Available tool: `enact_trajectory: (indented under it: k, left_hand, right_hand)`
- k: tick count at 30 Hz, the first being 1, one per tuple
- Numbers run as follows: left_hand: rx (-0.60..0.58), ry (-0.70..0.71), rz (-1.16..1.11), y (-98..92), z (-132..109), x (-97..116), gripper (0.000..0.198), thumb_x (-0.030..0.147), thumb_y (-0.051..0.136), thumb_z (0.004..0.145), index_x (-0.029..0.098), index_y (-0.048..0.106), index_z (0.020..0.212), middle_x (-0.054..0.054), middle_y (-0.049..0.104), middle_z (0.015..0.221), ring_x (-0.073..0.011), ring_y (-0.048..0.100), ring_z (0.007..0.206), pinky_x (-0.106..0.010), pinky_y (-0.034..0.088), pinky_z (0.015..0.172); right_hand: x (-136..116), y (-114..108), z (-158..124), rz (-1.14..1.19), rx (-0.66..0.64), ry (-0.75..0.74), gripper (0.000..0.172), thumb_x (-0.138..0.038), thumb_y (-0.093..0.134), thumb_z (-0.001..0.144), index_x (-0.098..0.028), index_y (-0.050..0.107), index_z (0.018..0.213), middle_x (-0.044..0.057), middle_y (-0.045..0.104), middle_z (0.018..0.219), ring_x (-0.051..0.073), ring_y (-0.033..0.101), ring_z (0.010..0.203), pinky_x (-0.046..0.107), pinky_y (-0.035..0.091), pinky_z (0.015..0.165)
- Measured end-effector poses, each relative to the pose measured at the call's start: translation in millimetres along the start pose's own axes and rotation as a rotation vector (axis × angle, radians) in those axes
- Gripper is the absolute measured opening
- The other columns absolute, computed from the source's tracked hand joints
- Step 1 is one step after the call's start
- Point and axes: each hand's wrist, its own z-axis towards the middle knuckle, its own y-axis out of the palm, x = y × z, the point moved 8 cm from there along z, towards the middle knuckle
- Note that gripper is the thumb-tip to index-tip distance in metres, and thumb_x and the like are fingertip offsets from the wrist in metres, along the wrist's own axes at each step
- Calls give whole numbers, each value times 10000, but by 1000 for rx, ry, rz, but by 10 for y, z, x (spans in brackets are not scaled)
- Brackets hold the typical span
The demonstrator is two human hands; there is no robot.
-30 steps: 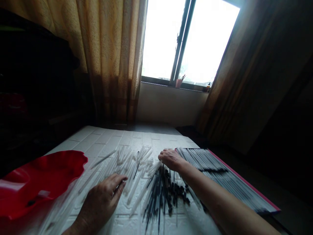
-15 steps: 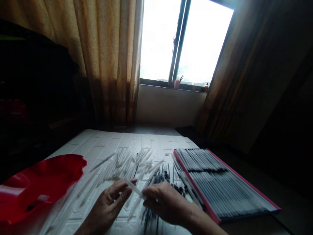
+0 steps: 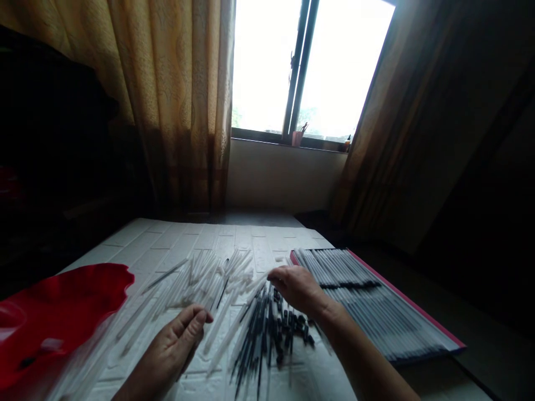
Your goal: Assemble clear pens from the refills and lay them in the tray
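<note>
My left hand (image 3: 178, 337) is over the near part of the table, thumb and fingers pressed together; what they hold, if anything, is hidden. My right hand (image 3: 295, 284) reaches over the far end of a bundle of black pen refills (image 3: 257, 328), fingertips pinched at the refill ends. Whether a refill is between them is too blurred to tell. Small black pen caps (image 3: 290, 326) lie below the right wrist. Clear pen barrels (image 3: 200, 273) are spread in a loose heap beyond my left hand.
A pink-edged box (image 3: 401, 298) at the right holds rows of pens. On the left stands a red plastic basin (image 3: 83, 284). The table (image 3: 167, 239) has a white brick-pattern cover. A window with curtains (image 3: 179, 111) is behind it.
My right hand has moved away from the left, forward to the refills. The clear barrel that was between both hands no longer shows. The view has shifted slightly.
</note>
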Motion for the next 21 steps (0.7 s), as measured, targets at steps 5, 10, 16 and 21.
enact_trajectory:
  k: [5,10,16,21]
  left_hand:
    - [3,-15,105,-3,19,-118,637,795,546,679,181,630,825,110,293,509,-68,240,436,-165,149,402]
    - [-78,-19,169,64,33,-158,635,795,519,699,195,653,860,109,303,515,-71,236,422,-172,169,385]
    - [-83,13,255,89,10,-54,633,782,482,725,192,662,869,82,391,551,-82,328,428,-184,230,383]
    - [-112,17,318,153,-33,29,558,718,488,775,190,659,834,68,437,594,-98,416,480,-188,322,448]
  right_hand:
    - [260,246,-14,5,-9,64,222,-168,551,850,-229,729,969,63,720,993,209,663,889,260,458,758]
    - [-33,275,-107,58,-36,-57,225,-227,609,839,-271,715,1032,27,684,1102,193,615,1009,256,447,856]
    - [-390,315,-135,117,-117,-297,225,-214,661,818,-278,728,1023,21,686,1063,186,615,964,258,449,824]
    - [-433,307,-129,36,-102,-334,151,-244,651,842,-254,712,980,18,685,998,183,601,922,254,435,784]
